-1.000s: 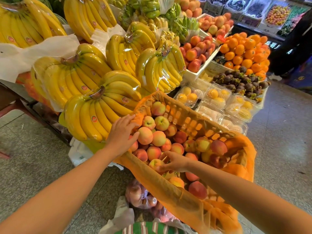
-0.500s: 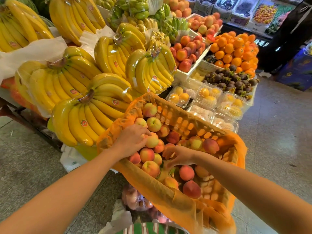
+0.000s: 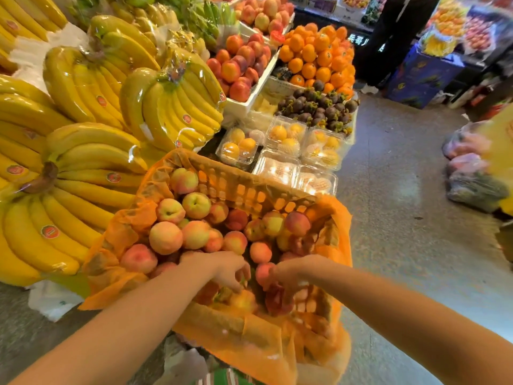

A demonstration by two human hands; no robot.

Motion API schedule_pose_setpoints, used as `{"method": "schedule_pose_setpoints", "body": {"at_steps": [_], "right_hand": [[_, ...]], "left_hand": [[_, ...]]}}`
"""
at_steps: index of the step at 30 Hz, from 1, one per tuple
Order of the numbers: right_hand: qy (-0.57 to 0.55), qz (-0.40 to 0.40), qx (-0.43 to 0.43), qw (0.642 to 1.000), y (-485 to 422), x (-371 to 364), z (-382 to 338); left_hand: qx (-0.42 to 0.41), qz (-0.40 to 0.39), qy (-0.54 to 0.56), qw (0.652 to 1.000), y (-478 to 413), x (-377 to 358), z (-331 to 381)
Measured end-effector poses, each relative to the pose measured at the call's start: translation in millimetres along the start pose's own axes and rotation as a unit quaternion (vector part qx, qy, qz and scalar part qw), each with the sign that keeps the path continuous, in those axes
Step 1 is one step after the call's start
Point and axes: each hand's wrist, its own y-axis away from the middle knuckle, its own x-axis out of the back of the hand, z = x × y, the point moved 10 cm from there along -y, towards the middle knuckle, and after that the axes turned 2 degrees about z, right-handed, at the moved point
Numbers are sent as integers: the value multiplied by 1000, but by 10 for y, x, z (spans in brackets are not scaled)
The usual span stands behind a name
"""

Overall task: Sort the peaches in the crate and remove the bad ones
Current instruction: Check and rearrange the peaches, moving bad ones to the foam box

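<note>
An orange plastic crate [image 3: 249,190] lined with orange mesh stands in front of me, piled with pink-yellow peaches [image 3: 166,237]. Both my hands are down in its near end. My left hand [image 3: 222,269] has its fingers bent down between the peaches, with nothing visibly held. My right hand [image 3: 291,273] curls over a dark red peach [image 3: 277,302], and its thumb touches a small pink peach [image 3: 261,273] lying between the two hands. Whether the right hand grips either fruit is hidden by the fingers.
Wrapped banana bunches [image 3: 83,173] crowd the crate's left side. Clear boxes of fruit [image 3: 286,134], mangosteens [image 3: 316,107] and oranges [image 3: 313,54] lie beyond it. Grey floor [image 3: 402,218] runs along the right, with bagged fruit [image 3: 469,162] on it. A person in dark clothes [image 3: 388,37] stands far back.
Both hands have drawn back from the middle of the pile to the crate's near end. My view has swung to the right and closer to the crate.
</note>
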Motion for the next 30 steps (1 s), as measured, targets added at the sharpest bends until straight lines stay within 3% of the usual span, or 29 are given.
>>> {"method": "schedule_pose_setpoints", "body": {"at_steps": [8,14,25,30], "right_hand": [[-2,-97,-88,991,-192,-200,319],[38,-119,16,992,-124,-229,41],[12,-112,22,993,-144,-216,-47],[-95,-97,9,991,-69,-142,48]], "left_hand": [[-20,-135,-84,987,-419,-398,150],[-18,-182,-115,976,-487,-525,112],[-6,-162,-13,987,-444,-465,-83],[-13,-135,53,989,-384,-313,-126]]}}
